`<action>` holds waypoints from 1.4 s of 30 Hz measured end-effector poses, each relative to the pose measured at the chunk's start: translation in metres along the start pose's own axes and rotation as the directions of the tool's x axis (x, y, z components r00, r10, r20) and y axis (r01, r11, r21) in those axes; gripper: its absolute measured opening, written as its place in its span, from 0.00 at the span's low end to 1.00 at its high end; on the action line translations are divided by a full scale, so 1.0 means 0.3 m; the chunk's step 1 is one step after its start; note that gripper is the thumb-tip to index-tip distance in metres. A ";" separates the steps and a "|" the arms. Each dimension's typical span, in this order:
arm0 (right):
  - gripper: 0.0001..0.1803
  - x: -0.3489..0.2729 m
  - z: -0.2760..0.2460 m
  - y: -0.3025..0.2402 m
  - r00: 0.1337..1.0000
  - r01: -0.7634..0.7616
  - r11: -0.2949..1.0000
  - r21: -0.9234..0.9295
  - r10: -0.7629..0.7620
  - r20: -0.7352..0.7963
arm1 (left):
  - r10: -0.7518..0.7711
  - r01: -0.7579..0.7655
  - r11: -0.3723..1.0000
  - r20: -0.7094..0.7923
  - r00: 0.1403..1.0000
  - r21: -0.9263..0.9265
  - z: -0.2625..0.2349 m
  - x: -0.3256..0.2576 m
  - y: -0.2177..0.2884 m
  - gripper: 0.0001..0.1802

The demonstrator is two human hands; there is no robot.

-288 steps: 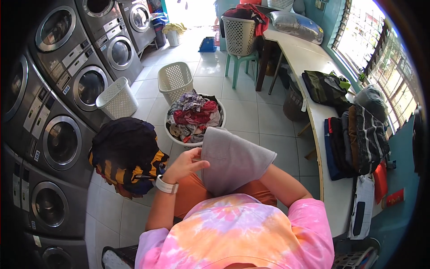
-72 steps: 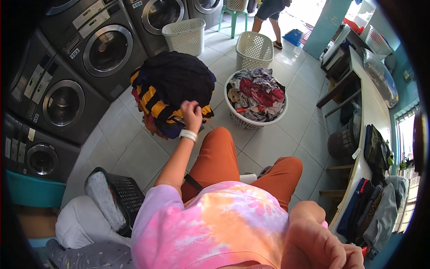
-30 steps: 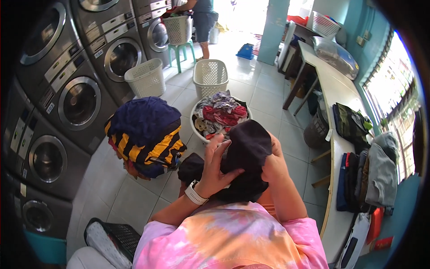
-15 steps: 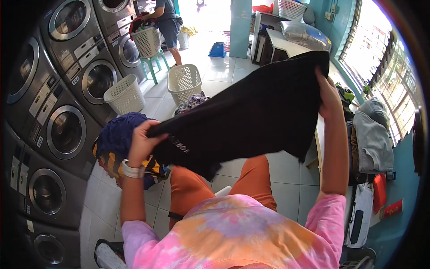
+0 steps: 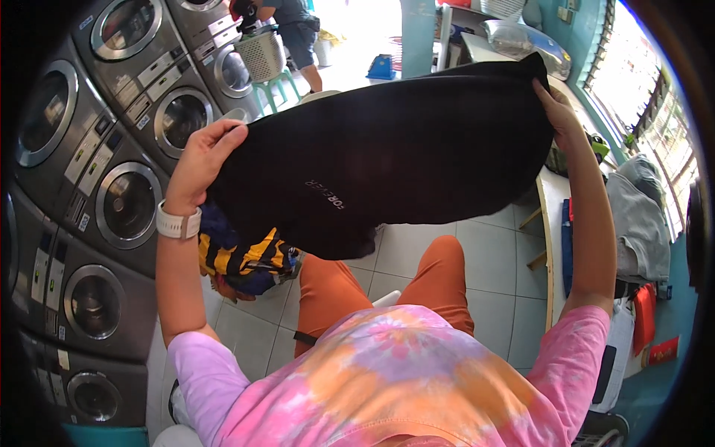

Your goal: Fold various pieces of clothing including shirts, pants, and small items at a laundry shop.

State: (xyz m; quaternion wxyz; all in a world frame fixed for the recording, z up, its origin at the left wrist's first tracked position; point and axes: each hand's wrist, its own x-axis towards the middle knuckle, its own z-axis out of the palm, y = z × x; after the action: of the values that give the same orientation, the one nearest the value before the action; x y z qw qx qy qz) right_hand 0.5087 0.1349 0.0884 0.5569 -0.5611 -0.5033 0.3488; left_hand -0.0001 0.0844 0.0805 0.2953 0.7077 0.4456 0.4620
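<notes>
A black garment (image 5: 402,149) with small pale lettering hangs stretched out in the air above my knees. Which kind of garment it is, I cannot tell. My left hand (image 5: 199,164) pinches its left upper corner between thumb and fingers. At the other end, the right upper corner is held in my right hand (image 5: 557,115), raised higher and farther out. Its lower edge hangs loose and uneven, bunched on the left. Behind and below the left part, a pile of laundry (image 5: 249,257) in dark blue and yellow-black stripes is partly hidden.
Front-loading laundry machines (image 5: 128,205) line the left wall. Far off, a person (image 5: 294,37) stands at a white basket (image 5: 261,56) on a green stool. A table (image 5: 553,223) runs along my right, with grey clothing (image 5: 633,231) beyond it. A blue pillar (image 5: 421,37) stands ahead.
Both hands have moved apart and upward, the left one most, pulling the black garment wider and more level. It now covers most of the baskets on the floor.
</notes>
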 end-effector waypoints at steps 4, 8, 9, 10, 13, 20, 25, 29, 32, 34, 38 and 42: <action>0.25 0.046 -0.017 0.047 0.999 -0.027 0.998 0.063 0.024 0.046 | -0.094 0.094 0.993 0.005 0.996 -0.071 0.009 0.019 0.013 0.10; 0.25 0.039 -0.036 0.057 0.999 -0.036 0.989 0.143 0.031 0.038 | -0.118 0.108 0.977 -0.044 0.992 -0.186 0.013 0.024 0.031 0.09; 0.25 0.027 -0.034 0.047 0.999 -0.029 0.988 0.149 0.023 0.039 | -0.111 0.101 0.978 -0.049 0.993 -0.181 0.011 0.029 0.033 0.09; 0.25 0.006 -0.034 0.036 1.000 0.003 0.996 0.092 -0.003 0.000 | 0.047 -0.074 0.984 -0.168 0.985 -0.161 0.012 0.034 0.025 0.08; 0.25 -0.081 0.010 0.006 1.000 0.024 0.993 0.113 -0.024 -0.006 | 0.345 -0.326 0.939 -0.285 0.894 0.112 0.041 0.041 -0.019 0.07; 0.21 -0.362 0.256 0.050 0.894 -0.411 0.816 0.406 0.274 0.355 | 0.200 -0.252 0.935 0.217 0.955 0.249 0.285 -0.058 0.023 0.04; 0.17 -0.556 0.390 0.219 0.737 -0.594 0.701 0.395 0.277 0.617 | 0.269 -0.103 0.944 0.553 0.788 -0.313 0.539 -0.183 -0.047 0.11; 0.16 -0.642 0.407 0.356 0.702 -0.630 0.700 0.337 0.327 0.633 | 0.083 0.359 0.709 0.577 0.812 -0.607 0.805 -0.328 -0.214 0.26; 0.15 -0.688 0.388 0.461 0.710 -0.618 0.699 0.360 0.300 0.637 | 0.065 0.273 0.737 0.468 0.882 -0.618 0.909 -0.376 -0.212 0.26; 0.14 -0.716 0.390 0.484 0.762 -0.576 0.699 0.423 0.272 0.587 | 0.009 0.199 0.908 0.492 0.871 -0.369 0.914 -0.361 -0.176 0.25; 0.11 -0.712 0.377 0.574 0.889 -0.357 0.807 0.470 0.138 0.437 | -0.018 0.083 0.971 0.275 0.961 -0.224 0.956 -0.348 -0.154 0.15; 0.15 -0.659 0.320 0.492 0.907 -0.319 0.928 0.194 0.239 0.346 | -0.116 0.233 0.840 0.257 0.959 -0.490 0.955 -0.325 -0.187 0.07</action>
State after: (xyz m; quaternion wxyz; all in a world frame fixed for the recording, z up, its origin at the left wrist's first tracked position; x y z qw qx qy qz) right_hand 0.3939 -0.0086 -0.1021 0.4781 -0.4911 -0.4528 0.5703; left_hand 0.2252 0.0184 -0.1184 0.5617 0.6050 0.3335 0.4553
